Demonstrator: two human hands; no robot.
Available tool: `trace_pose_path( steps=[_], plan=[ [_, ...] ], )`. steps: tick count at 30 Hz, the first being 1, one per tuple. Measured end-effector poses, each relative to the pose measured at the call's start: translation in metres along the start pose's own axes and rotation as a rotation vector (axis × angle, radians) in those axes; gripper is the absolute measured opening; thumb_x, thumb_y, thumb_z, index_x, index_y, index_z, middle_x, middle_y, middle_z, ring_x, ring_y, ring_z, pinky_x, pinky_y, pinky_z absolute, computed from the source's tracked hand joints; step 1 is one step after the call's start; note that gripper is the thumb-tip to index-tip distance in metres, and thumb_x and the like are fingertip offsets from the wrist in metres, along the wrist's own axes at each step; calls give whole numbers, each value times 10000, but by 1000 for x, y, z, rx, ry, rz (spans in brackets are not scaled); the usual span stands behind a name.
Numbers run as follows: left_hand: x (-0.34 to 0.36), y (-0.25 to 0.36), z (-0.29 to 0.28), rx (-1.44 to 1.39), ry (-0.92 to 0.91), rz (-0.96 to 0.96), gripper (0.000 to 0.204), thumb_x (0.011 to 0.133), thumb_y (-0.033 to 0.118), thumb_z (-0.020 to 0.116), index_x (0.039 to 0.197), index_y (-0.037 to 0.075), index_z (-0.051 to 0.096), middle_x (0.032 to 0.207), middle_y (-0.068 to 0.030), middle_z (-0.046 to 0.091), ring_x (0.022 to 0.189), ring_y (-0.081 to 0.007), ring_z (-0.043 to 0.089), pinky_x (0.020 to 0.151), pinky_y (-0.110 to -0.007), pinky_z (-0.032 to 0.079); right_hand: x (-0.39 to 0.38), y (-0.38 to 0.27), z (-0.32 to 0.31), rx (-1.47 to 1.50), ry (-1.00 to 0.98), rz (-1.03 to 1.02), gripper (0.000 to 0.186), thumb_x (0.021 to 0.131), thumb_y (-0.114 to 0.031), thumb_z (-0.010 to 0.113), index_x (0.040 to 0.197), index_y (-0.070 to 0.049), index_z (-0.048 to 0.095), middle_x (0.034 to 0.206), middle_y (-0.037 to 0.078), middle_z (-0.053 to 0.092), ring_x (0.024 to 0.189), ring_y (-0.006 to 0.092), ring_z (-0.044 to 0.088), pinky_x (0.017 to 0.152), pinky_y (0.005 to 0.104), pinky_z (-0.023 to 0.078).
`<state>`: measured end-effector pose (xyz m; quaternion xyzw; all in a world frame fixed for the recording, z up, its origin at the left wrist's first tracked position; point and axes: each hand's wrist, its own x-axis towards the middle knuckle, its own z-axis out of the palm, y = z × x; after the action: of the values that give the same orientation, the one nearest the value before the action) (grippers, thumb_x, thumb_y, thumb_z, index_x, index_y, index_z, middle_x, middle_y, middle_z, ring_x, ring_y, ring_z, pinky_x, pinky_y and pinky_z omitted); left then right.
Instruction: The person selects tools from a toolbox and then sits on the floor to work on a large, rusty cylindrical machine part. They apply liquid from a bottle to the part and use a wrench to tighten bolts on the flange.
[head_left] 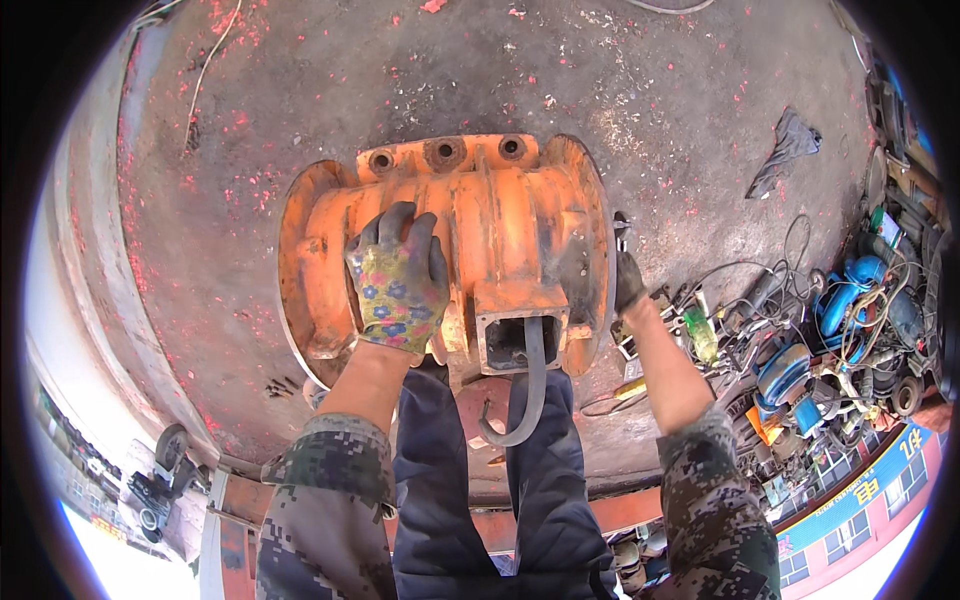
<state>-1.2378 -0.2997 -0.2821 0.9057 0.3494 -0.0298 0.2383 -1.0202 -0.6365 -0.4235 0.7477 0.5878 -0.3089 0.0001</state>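
Left hand (398, 285) in a flower-print fabric glove with dark fingertips: fingers spread and curved, palm flat on top of the ribbed orange cast-metal motor housing (470, 240), left of centre. Pressing or bracing, nothing gripped inside the hand.

Right hand (627, 283) in a dark glove, at the right end flange of the housing. Mostly hidden behind the flange rim, so cannot tell how far open it is or whether it holds anything. It sits touching or just beside the flange edge.

Housing lies on its side on the stained grey concrete floor (650, 110), centre of view, just beyond the knees. Barrel body with raised ribs, round flanges both ends, paint chipped and rusty. Far edge has a flat foot with three rusted bolt holes (444, 153). Near face carries a square open terminal box (520, 325); a curved grey rubber cable (530, 395) hangs out of it toward the legs.

Floor is speckled with red flecks. Crumpled dark rag (790, 145) lies far right. Heap of blue power tools and tangled leads (840, 330) sits right, well apart from the housing.
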Motion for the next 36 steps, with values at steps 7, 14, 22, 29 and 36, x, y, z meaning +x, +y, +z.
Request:
trace_pose_path(
  steps=[7, 14, 22, 29, 36],
  plan=[
    [-9, -5, 2, -15, 26, -24, 249, 903, 89, 647, 1148, 65, 687, 1213, -187, 643, 1081, -396, 612, 907, -517, 498, -56, -138, -190, 763, 372, 394, 636, 886, 67, 661, 1499, -16, 510, 757, 47, 642, 645, 121, 612, 625, 290, 527],
    [1, 2, 13, -35, 58, 72, 220, 929, 58, 619, 1138, 47, 686, 1202, -200, 648, 1051, -412, 617, 889, -511, 508, 160, -17, -212, 380, 561, 580, 434, 944, -185, 642, 1373, -126, 636, 1250, 174, 694, 1116, 280, 677, 963, 429, 530],
    [-7, -5, 21, -5, 72, 125, 246, 960, 52, 605, 1195, 35, 673, 1214, -251, 635, 1091, -431, 614, 913, -517, 506, 17, -4, 10, 1702, -27, 815, 677, 1041, -617, 491, 1232, -2, 699, 953, 65, 723, 949, 170, 675, 851, 339, 531],
    [-12, -8, 22, 0, 47, 78, 239, 970, 67, 588, 1186, 20, 676, 1212, -254, 627, 1098, -426, 617, 911, -517, 511, -68, -146, -187, 884, 442, 460, 629, 880, -70, 753, 1472, -45, 541, 817, 48, 660, 725, 178, 670, 647, 328, 533],
    [-7, -3, 19, 16, 32, 66, 249, 993, 84, 551, 1173, -25, 684, 1219, -253, 622, 1094, -424, 624, 916, -491, 524, 135, -36, -245, 470, 717, 584, 489, 932, -192, 639, 1414, -143, 571, 1159, 193, 668, 1056, 362, 678, 930, 452, 547]
  ],
)
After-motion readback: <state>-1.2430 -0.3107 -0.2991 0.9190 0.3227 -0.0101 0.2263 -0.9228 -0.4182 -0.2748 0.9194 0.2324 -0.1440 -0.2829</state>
